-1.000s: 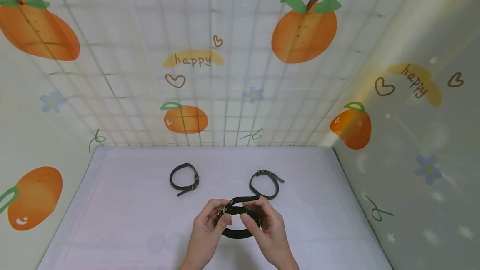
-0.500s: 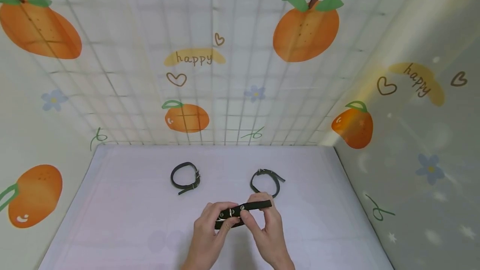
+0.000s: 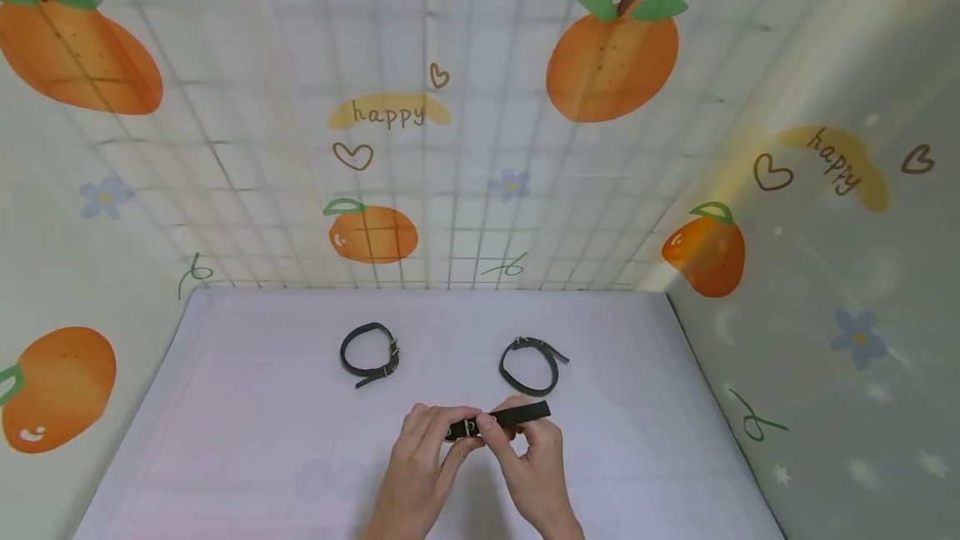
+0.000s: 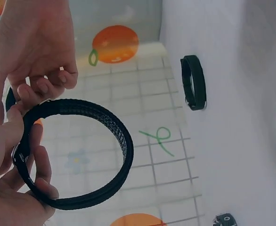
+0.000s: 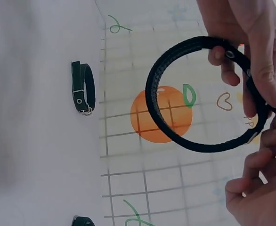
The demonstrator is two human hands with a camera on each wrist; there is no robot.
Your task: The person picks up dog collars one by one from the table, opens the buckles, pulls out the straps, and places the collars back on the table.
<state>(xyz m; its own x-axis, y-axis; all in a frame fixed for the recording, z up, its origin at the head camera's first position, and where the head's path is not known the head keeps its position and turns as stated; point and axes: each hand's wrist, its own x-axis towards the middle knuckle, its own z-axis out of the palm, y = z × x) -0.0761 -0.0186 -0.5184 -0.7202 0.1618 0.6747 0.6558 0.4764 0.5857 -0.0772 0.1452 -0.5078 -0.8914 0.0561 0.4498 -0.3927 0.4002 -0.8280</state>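
Observation:
In the head view, a black buckled collar with metal eyelets is held above the near part of the table. My left hand pinches it near the buckle, with the thumb underneath. My right hand pinches the strap, its thumb on the upper face, and the flat free end sticks out to the right. Both wrist views show the collar closed in a round loop; the fingers partly cover its buckle. Behind the hands lie two similar black collars on the table, a left collar and a right collar.
A white table spreads under the hands. Patterned sheets with orange fruit prints and grid lines rise behind and on both sides. The right collar lies just beyond my right hand.
The collar in my hands has been turned, so its loop no longer shows from above and its free end points right. My right thumb has shifted along the strap. The two lying collars stay put.

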